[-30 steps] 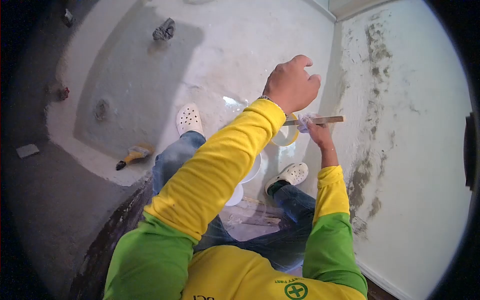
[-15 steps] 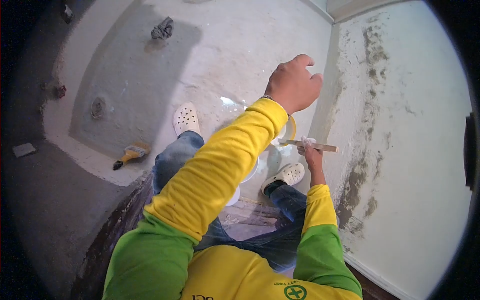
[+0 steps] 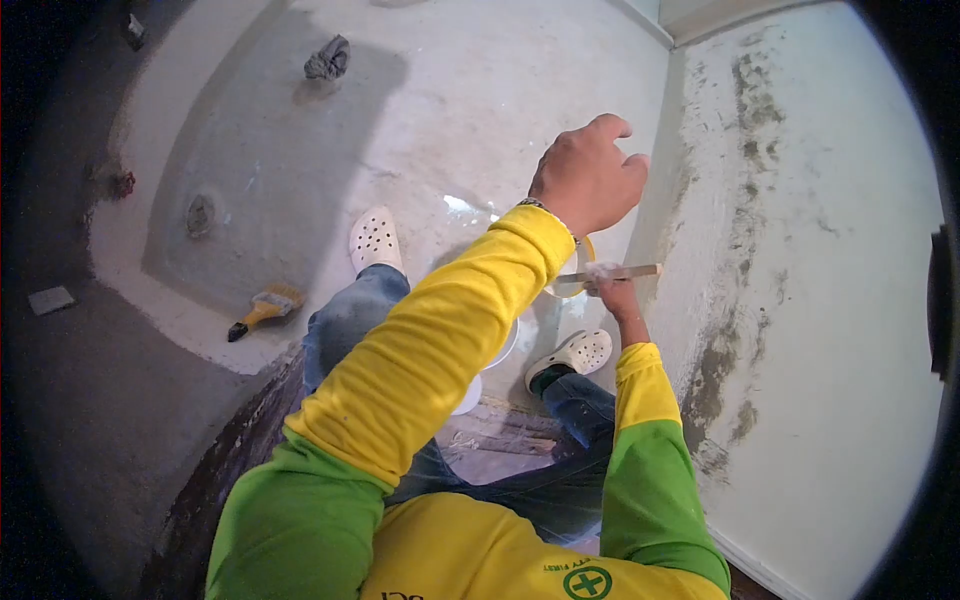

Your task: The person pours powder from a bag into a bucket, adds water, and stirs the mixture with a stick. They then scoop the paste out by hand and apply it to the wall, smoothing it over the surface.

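Observation:
My left hand (image 3: 592, 175) is raised near the middle of the head view, thumb and forefinger apart with nothing between them; its other fingers are mostly hidden. Below and to its right, my right hand (image 3: 614, 293) grips a flat wooden stick (image 3: 640, 271), held almost level. White smears cover the fingers there. Partly behind the stick and my left wrist is a round container with a yellow rim (image 3: 588, 250). What it holds is hard to make out.
A paintbrush (image 3: 265, 308) lies at the left by the floor's edge. A crumpled grey rag (image 3: 327, 58) is farther back. The patchy white wall (image 3: 830, 300) rises close on the right. A white bucket (image 3: 507, 345) is partly hidden under my left arm.
My right hand has moved slightly up and left with the wooden stick, bringing it over the yellow-rimmed container. My left hand has barely moved.

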Demonstrator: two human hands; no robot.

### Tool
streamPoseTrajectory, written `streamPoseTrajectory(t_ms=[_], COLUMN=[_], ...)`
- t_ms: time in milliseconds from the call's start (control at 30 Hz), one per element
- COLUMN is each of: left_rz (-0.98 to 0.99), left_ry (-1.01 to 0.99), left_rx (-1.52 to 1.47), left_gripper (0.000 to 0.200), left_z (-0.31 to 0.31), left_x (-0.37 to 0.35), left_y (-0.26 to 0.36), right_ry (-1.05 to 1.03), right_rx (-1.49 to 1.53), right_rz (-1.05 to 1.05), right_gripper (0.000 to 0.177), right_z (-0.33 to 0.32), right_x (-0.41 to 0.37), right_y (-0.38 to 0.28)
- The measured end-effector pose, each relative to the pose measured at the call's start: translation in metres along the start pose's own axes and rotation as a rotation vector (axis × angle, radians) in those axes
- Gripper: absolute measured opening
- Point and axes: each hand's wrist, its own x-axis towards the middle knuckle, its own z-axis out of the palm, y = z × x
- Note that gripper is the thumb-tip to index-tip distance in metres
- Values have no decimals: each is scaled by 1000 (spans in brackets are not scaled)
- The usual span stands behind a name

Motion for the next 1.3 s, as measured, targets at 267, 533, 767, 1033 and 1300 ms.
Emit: streamPoseTrajectory(t_ms=[267, 533, 767, 1033, 1300], left_rz=[72, 97, 146, 554, 522], left_ry=[122, 139, -573, -997, -997], left_rx=[110, 95, -795, -1066, -1323], left_gripper=[41, 42, 64, 78, 87], left_z=[5, 2, 6, -2, -16], left_x=[1, 1, -36, -134, -141], left_y=[-6, -6, 41, 79, 94], right_ry=[-58, 115, 432, 187, -4], right_rx=[551, 645, -11, 659, 346], right_rz=[150, 153, 45, 546, 382], right_gripper=[26, 23, 32, 23, 22], right_z=[11, 29, 42, 23, 33], right_x=[2, -1, -15, -16, -12], right_y=[-41, -12, 20, 10, 72])
